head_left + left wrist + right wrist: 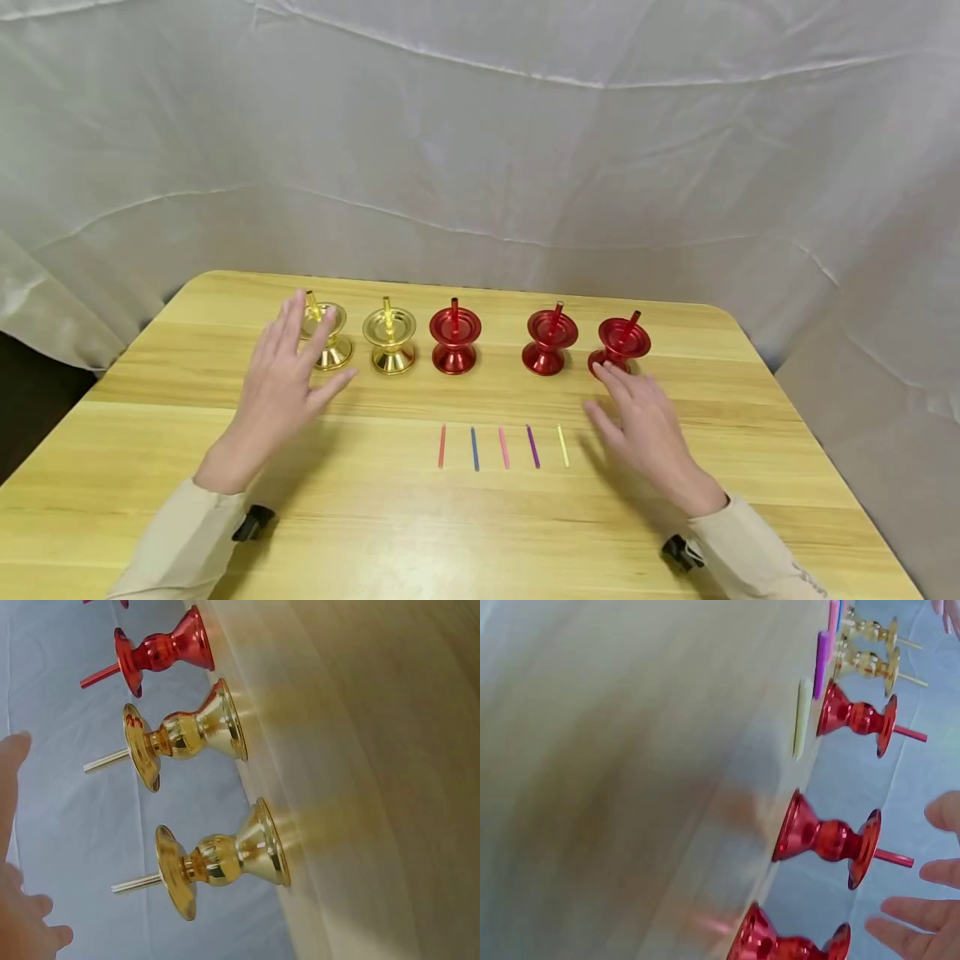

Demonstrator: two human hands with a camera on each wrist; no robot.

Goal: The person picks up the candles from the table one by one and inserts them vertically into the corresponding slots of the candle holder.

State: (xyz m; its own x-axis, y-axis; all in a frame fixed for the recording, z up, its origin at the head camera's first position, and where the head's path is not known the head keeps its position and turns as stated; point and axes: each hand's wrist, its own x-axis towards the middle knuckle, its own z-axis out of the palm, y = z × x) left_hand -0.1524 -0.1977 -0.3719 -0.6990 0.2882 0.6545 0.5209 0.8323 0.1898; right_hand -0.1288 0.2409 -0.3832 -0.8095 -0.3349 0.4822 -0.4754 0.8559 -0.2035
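1. Left hand (pixel 281 379): fingers straight and spread, grasping nothing; it hovers above the wooden table (pixel 150 467), at about 7 o'clock from the leftmost gold holder (pixel 328 333), whose left side its fingertips overlap in the head view; the left wrist view shows only fingertips (pixel 19 825) at the frame's left edge, apart from the holder.
2. Right hand (pixel 645 425): released, fingers extended and slightly fanned, holding nothing; its fingertips lie at about 6 o'clock from the rightmost red holder (pixel 621 343), just beside the base; whether they touch it cannot be told.
3. Holders: five stand upright in a row across the far half of the table, each with a thin pin rising from its dish; from left to right, the leftmost gold holder, a second gold holder (pixel 390 337), a red holder (pixel 454 333), a second red holder (pixel 550 340), and the rightmost red holder; the third and fourth stand further apart than the others.
4. Sticks: five thin coloured sticks lie flat and near parallel, at 6 o'clock from the red holders and between the two hands; in order, a red stick (pixel 442 446), a blue stick (pixel 474 448), a pink stick (pixel 504 447), a purple stick (pixel 532 446), a yellow stick (pixel 563 446); none touches another.
5. Surroundings: a creased white cloth (pixel 480 150) hangs behind the table; beige sleeves (pixel 180 542) cover both forearms.
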